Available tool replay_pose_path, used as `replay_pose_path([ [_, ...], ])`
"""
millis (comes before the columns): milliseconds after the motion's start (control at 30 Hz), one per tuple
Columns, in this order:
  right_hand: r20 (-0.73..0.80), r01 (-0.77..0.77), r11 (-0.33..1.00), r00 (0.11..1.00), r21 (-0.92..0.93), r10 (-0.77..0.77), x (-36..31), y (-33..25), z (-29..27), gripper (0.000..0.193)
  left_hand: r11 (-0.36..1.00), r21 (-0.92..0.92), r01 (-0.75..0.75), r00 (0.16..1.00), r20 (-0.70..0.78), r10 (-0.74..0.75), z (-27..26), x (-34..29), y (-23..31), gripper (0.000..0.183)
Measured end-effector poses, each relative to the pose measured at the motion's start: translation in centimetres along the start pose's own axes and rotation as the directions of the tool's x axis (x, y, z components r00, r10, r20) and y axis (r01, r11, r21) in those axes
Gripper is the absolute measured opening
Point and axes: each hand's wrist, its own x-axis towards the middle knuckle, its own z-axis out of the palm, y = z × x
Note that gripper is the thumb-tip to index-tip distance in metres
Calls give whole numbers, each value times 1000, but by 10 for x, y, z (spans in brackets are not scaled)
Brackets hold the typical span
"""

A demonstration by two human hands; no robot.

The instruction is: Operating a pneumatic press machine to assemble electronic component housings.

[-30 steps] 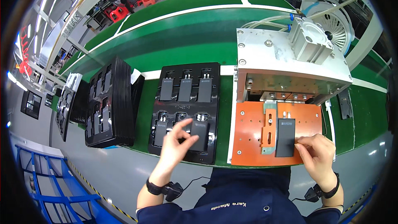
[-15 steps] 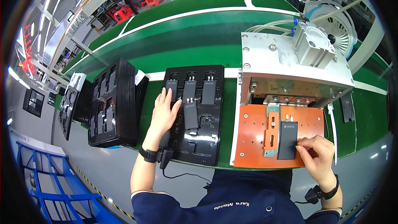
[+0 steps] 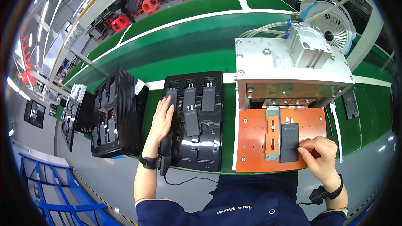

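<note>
Bench work around a flat orange rectangular plate with drilled holes [image 3: 251, 142], the landmark for all places given here. The flat black rectangular cell with two small metal tabs [image 3: 289, 142] lies on the plate, right of its middle, tabs pointing away from the person. The person's bare right hand [image 3: 319, 152] is at the right part of the plate; thumb and forefinger are drawn together at the cell's right edge, though whether that edge is clamped between them cannot be told. Left of the cell, also on the plate, is an orange slotted bar [image 3: 272, 136] over a narrow green strip [image 3: 272, 157]. Directly behind the plate stands a silver block-shaped metal press [image 3: 268, 65].

Left of the plate lies a shiny black moulded plastic tray [image 3: 209, 155]. It bears three black tabbed cells [image 3: 208, 99] in its far row and one loose, tilted black cell [image 3: 192, 122] nearer its middle. The bare left hand [image 3: 161, 119] is over the tray's left edge, fingers extended and unclenched, fingertips by the leftmost cell; contact cannot be told. Farther left of the plate stands a leaning stack of black plastic trays [image 3: 125, 113].
</note>
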Motion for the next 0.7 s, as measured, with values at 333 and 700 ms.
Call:
replay_pose_path([
  [333,-56,17,997,998,-80,-22,16,1,-9,22,957,210,-199,974,-64,216,-15,-15,60,54],
  [700,171,191,953,973,-236,-152,35,9,14,22,447,-233,-863,356,347,868,27,-62,237,71],
])
